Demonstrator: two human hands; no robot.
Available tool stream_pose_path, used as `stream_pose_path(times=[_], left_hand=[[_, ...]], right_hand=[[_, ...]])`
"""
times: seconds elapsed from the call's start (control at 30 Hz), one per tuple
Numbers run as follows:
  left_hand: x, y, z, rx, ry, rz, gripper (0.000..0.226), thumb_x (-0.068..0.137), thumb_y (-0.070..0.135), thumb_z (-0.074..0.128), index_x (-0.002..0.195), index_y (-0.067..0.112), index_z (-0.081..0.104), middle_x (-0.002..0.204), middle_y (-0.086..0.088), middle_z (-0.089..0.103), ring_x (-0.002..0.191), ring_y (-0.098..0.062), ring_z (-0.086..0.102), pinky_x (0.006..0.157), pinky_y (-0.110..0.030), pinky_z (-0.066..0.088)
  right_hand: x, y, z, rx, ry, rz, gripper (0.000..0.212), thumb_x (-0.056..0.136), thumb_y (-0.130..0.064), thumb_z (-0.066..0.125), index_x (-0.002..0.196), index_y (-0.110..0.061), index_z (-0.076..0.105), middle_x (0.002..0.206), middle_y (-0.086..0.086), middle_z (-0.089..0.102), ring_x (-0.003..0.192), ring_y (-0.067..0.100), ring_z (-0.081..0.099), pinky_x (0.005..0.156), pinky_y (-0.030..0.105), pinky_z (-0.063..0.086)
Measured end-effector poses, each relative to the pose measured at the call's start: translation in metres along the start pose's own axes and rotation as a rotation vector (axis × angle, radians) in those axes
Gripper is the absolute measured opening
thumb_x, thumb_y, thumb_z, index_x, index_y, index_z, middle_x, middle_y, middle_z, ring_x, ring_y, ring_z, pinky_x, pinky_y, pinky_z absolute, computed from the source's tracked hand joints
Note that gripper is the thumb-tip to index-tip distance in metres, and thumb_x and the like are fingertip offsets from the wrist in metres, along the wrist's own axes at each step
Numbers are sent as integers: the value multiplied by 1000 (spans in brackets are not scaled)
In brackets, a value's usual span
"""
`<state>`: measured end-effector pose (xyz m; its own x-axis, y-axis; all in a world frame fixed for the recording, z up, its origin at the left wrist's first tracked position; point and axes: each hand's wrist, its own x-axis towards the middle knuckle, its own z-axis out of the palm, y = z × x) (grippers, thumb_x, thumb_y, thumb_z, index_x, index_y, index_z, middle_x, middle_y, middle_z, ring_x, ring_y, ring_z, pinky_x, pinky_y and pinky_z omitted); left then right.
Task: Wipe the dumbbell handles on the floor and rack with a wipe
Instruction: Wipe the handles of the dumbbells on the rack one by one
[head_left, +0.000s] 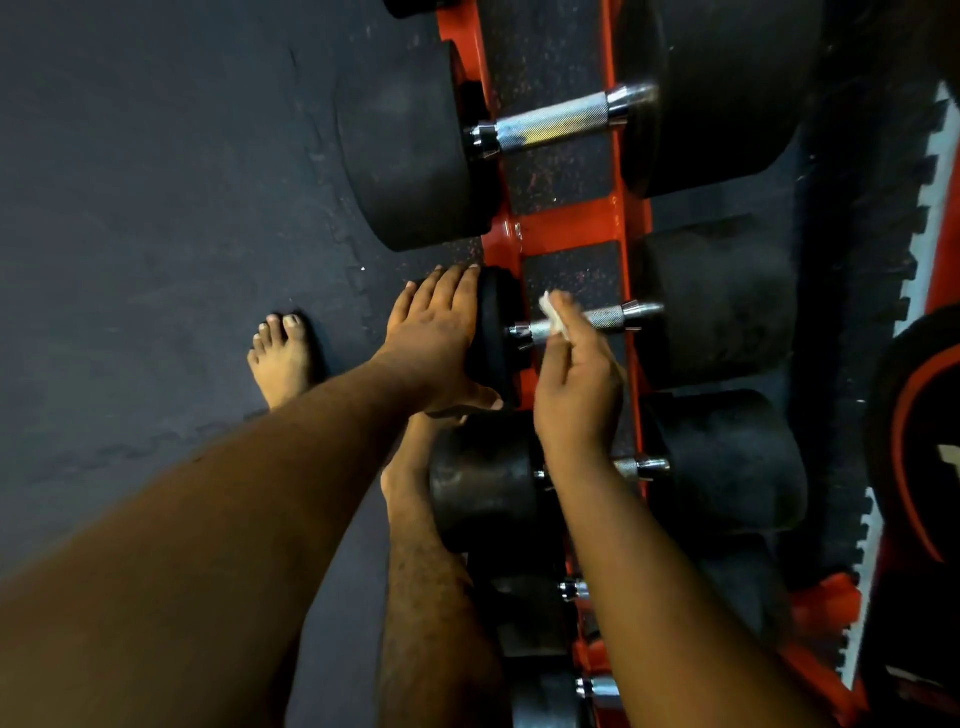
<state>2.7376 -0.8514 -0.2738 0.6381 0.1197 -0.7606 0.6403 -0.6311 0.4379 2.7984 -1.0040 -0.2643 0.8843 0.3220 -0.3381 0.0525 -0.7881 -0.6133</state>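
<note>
Handle (602, 319) hemmed btwn 2 heads (722, 306)

Person, head view. Two bare forearms, no sleeves, watch, bands or rings in sight. Left hand (436, 338) at frame centre and right hand (576, 384) just right of it, both ungloved, nails short. Two bare feet: left foot (283, 358) at centre left, toes visible, no footwear; right foot (410, 467) and hairy bare shin at lower centre.
</note>
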Motion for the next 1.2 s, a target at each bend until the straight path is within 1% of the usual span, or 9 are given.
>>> stream_pose_path(times=[0.2,0.33,0.47,0.6,0.67,0.8,0.9,1.03,1.2], left_hand=[[1,1,0,-6,-12,-7,153,55,65,89,161,13,-9,170,-7,-3,157,-25,-7,126,-45,-6],[-1,2,0,-13,0,-15,152,56,64,89,161,13,-7,170,-7,-2,157,-25,-6,127,-46,-5],[-2,3,-2,-15,-3,-16,150,57,62,90,161,13,-7,170,-7,-2,157,-25,-7,126,-45,-6],[-2,3,-3,-22,-1,-16,150,57,61,91,161,14,-6,170,-6,-1,157,-25,-5,126,-44,-6],[-2,3,-2,-18,3,-16,150,56,62,91,161,14,-5,170,-7,0,157,-25,-5,126,-44,-5],[-3,2,-2,-19,0,-8,149,57,62,90,161,14,-5,170,-7,0,157,-24,-5,126,-44,-6],[-4,2,-2,-21,1,-1,147,59,60,90,161,13,-6,170,-7,0,157,-25,-5,126,-44,-6],[-1,2,-1,-23,2,-7,148,59,62,90,161,13,-6,170,-7,-1,157,-25,-6,125,-44,-6],[0,0,2,-13,12,-4,149,58,63,89,161,13,-6,170,-7,-1,157,-25,-5,125,-44,-6]], right_hand=[[16,50,3,-713,-350,-508,62,95,-11,57,154,-12,38,160,6,37,153,24,22,123,57,9],[10,64,-15,-886,-218,-352,64,105,-36,38,160,-11,18,168,12,12,156,30,1,125,53,-1],[8,60,-6,-870,-365,-567,61,103,-25,43,159,-13,23,168,9,14,156,28,2,124,53,-4],[20,62,-18,-889,-147,-289,63,105,-32,37,159,-6,18,168,16,9,156,31,1,126,49,5],[6,61,-6,-878,-230,-350,65,106,-33,33,159,-3,14,167,20,4,155,34,-3,126,49,1],[10,59,0,-932,-383,-605,60,97,-16,29,155,-5,30,163,17,27,153,34,16,125,55,7],[31,57,-4,-995,-327,-622,57,92,-11,57,147,-8,44,146,16,48,143,34,38,123,60,13],[14,58,-3,-1057,-467,-754,68,94,-13,50,155,1,25,159,22,30,151,39,20,123,59,11],[49,19,13,-1148,-564,-564,40,94,-12,40,132,-8,51,125,14,59,120,33,53,111,45,34]])
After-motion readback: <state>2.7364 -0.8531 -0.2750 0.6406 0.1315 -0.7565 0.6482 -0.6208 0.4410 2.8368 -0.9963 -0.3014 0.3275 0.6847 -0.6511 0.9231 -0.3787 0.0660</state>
